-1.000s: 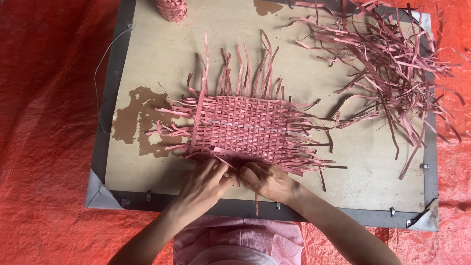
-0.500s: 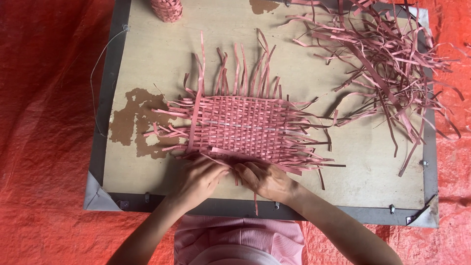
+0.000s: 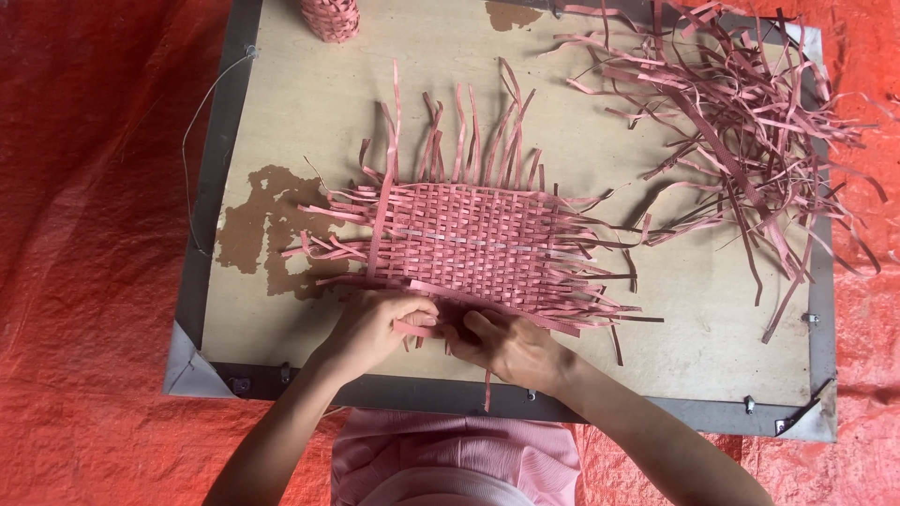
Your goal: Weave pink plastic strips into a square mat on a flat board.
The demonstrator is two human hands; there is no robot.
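Left hand and right hand now closer together at near edge of woven mat on table. Both grips pinch pink strip; mat unmoved, weaving continues at same row.

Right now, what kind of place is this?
Probably a makeshift handcraft spot on the ground, not a workshop bench: a worn wooden board lies on an orange tarp, carrying a half-woven pink strip mat and a loose strip pile.
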